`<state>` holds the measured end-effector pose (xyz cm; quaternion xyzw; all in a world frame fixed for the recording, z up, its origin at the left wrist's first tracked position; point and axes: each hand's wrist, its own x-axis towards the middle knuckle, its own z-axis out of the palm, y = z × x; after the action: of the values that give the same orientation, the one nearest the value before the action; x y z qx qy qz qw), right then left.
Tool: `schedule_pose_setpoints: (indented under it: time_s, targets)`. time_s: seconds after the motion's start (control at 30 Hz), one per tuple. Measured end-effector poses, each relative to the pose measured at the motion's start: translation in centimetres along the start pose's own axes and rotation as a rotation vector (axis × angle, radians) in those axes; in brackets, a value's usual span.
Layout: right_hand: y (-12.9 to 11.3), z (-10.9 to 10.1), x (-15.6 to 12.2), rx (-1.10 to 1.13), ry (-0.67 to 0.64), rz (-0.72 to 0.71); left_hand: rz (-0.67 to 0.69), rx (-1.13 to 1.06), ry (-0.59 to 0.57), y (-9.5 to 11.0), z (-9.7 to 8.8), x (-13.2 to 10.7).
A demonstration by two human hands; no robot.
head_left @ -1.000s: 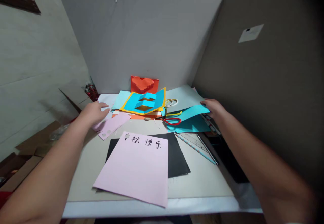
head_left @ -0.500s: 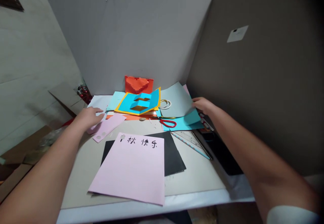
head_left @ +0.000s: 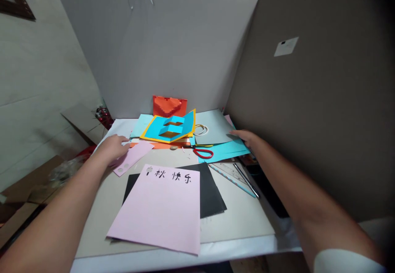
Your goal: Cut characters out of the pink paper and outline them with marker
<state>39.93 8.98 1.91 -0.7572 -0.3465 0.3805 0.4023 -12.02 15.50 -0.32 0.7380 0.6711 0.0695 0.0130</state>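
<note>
**Both hands lie open on the paper, the right now lowered.**
The left hand (head_left: 112, 149) rests on a pale pink paper strip (head_left: 133, 157) left of the pop-up card (head_left: 168, 128); the right hand (head_left: 243, 138) seems to press teal paper (head_left: 225, 151) flat right of the card (its sheets have just dropped), past red-handled scissors (head_left: 203, 153).
</note>
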Motion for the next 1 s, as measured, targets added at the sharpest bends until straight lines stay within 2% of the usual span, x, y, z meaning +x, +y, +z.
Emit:
schedule_pose_setpoints:
  time_s: [0.1, 0.23, 0.37, 0.5, 0.63, 0.8, 1.0]
  targets:
    - [-0.5, 0.3, -0.3, -0.115, -0.041, 0.031, 0.0, -0.005, -0.005, -0.2, 0.2, 0.2]
    - [-2.3, -0.3, -0.3, -0.281, 0.013, -0.05, -0.01, -0.017, -0.02, -0.6, 0.1, 0.3]
    - [-5.7, -2.4, -0.7, -0.465, 0.11, -0.18, -0.04, -0.037, -0.041, -0.9, 0.0, 0.4]
    - [-9.4, -5.1, -2.4, -0.634, 0.213, -0.303, -0.055, -0.062, -0.071, -0.8, -0.3, 0.5]
    - [-11.7, -7.0, -4.4, -0.73, 0.309, -0.411, -0.05, -0.122, -0.088, -0.5, -0.8, 0.3]
    - [-12.5, -8.3, -6.5, -0.699, 0.471, -0.545, -0.02, -0.275, -0.095, 0.1, -1.6, -0.3]
    - [-12.6, -8.1, -9.1, -0.415, 0.636, -0.81, 0.07, -0.624, -0.106, 1.4, -2.6, -1.4]
